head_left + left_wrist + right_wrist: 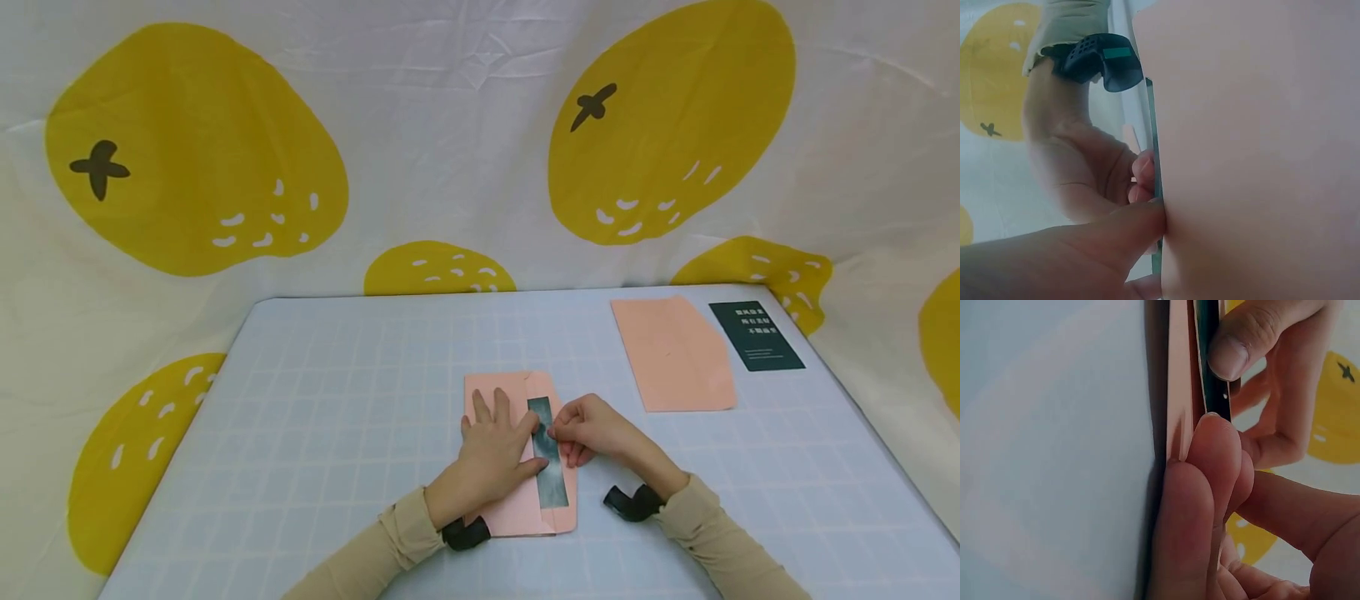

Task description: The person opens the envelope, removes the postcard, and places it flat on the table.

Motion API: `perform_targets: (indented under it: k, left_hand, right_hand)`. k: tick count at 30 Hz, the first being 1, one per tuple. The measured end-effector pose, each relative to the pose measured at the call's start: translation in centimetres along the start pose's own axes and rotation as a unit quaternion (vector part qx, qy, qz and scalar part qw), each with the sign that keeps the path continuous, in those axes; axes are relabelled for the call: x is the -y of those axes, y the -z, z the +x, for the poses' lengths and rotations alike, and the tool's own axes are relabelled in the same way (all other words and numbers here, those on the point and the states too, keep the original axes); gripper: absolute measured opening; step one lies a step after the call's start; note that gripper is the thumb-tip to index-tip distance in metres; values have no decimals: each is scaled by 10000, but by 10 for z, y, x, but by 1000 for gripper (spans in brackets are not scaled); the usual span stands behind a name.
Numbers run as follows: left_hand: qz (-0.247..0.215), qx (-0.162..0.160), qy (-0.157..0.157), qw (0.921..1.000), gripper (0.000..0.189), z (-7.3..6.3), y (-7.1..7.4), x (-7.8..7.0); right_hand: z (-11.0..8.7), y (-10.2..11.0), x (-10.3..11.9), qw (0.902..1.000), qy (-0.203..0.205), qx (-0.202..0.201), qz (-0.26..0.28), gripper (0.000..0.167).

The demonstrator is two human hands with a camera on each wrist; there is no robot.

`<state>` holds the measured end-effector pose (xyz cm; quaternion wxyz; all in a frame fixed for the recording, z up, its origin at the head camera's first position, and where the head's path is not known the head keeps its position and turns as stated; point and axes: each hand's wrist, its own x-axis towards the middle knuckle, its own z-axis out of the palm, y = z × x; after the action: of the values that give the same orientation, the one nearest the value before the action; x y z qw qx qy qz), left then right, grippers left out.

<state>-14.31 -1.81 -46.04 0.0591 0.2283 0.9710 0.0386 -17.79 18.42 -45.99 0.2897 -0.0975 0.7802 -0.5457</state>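
A pink paper envelope (510, 517) lies on the table under my left hand (491, 454), whose fingers are spread over it. A strip of dark green card (553, 483) shows along its right side; the pink panel covers the rest. The left thumb and a fingertip rest at the card's strip. At the right edge, my right hand (588, 429) pinches the card's edge with curled fingers. From the side, the right wrist view shows the green card (1216, 394) above the envelope's pink layer (1179, 394), its lower part hidden behind the right fingertips.
A second pink envelope (675, 358) lies at the back right of the table. Beside it, near the table's right edge, is a dark green card (757, 336) with white writing. Behind the table hangs a white cloth (450, 125) with yellow fruit shapes.
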Motion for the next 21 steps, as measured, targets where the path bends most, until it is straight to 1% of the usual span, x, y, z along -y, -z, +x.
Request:
perform_targets:
  k: [6, 12, 18, 21]
  left_hand:
    - [-163, 30, 14, 9999, 52, 0, 4, 0]
    - [-217, -82, -7, 9997, 49, -2, 5, 2]
    - [-348, -175, -5, 9992, 48, -1, 1, 3]
    - [-373, -160, -39, 9992, 48, -1, 1, 1]
  right_hand:
    - [-1, 3, 0, 10000, -13, -1, -84, 18]
    - [-1, 10, 0, 9989, -14, 60, -457, 18]
    - [-10, 23, -4, 9975, -7, 44, -700, 19]
    - [-15, 29, -7, 9971, -107, -6, -755, 20]
